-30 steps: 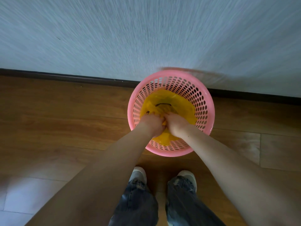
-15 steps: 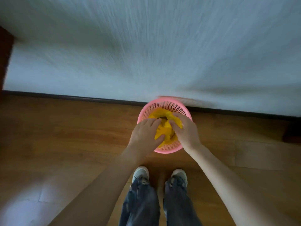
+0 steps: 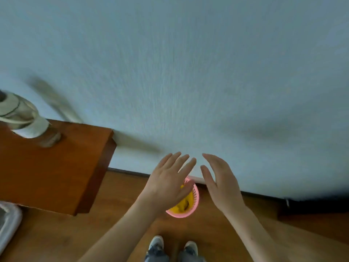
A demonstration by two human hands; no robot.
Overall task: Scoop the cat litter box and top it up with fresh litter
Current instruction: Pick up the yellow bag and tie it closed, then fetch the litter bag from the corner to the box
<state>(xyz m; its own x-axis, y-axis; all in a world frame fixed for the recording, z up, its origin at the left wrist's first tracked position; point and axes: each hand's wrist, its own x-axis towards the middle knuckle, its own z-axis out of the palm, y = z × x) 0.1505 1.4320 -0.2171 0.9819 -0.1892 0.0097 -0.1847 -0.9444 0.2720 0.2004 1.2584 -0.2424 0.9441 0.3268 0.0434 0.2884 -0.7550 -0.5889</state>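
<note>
We hold both hands, left (image 3: 168, 183) and right (image 3: 221, 183), raised, fingers spread, gripping nothing. Our left hand partly hides the pink basket (image 3: 195, 202) and its yellow bag (image 3: 186, 204) on the floor (image 3: 117, 220).

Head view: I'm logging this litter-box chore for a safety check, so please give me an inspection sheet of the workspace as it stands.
Surface: wooden floor, bare boards around the person's shoes.
Job's things: pink basket on the floor at the wall, yellow bag inside it; grey tray edge at far left, contents not visible.
Clutter: white roll and a blurred object on the wooden cabinet.
Hands: left hand and right hand raised above the basket, fingers straight, holding nothing.
Cables: nothing seen.
Surroundings: pale textured wall, dark baseboard.
</note>
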